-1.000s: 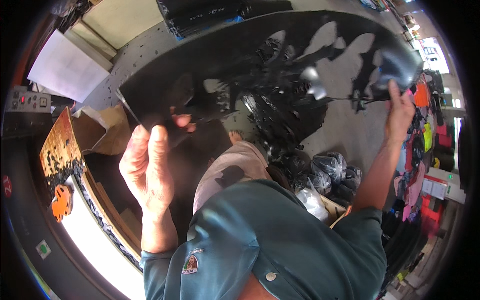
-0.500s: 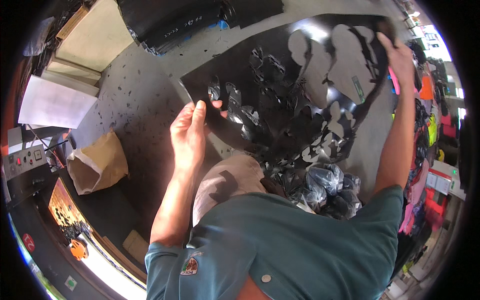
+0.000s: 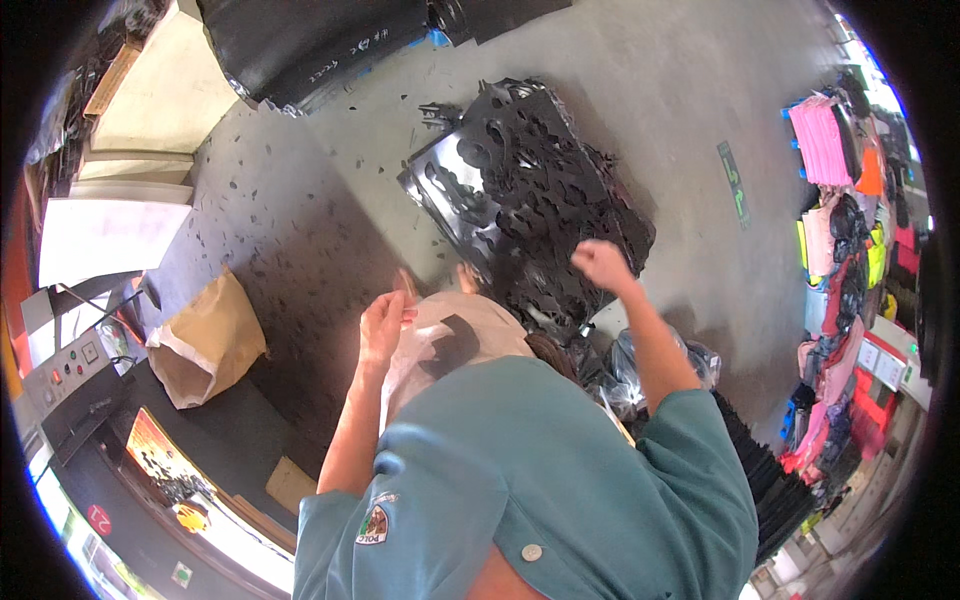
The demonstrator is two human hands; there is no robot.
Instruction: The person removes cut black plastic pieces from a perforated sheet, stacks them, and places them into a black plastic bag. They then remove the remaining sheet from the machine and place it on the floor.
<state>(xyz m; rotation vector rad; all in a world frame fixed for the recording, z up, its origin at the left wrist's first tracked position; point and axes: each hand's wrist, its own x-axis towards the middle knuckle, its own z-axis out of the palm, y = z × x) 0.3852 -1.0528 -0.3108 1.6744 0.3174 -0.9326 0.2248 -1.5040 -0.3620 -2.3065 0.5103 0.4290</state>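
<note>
A stack of black cut-out sheets (image 3: 520, 190), full of irregular holes, lies on the floor ahead of me. My right hand (image 3: 605, 268) hovers over the stack's near right part, fingers curled in, with nothing visible in them. My left hand (image 3: 385, 325) is beside my pale trouser leg (image 3: 440, 325), left of the stack and apart from it. Its fingers are bent together, slightly blurred, and no object shows in them. Clear plastic bags with dark contents (image 3: 625, 370) sit just below the stack, partly hidden by my right forearm.
An open brown paper sack (image 3: 215, 340) stands at the left beside a machine control panel (image 3: 75, 365). Black scraps litter the floor (image 3: 290, 210). Large black rolls (image 3: 320, 45) lie at the far side. Stacked coloured materials (image 3: 825, 140) line the right.
The perforated black sheet that both hands held up has been let go and now lies on the stack. My right hand has come down and inward; my left has lowered.
</note>
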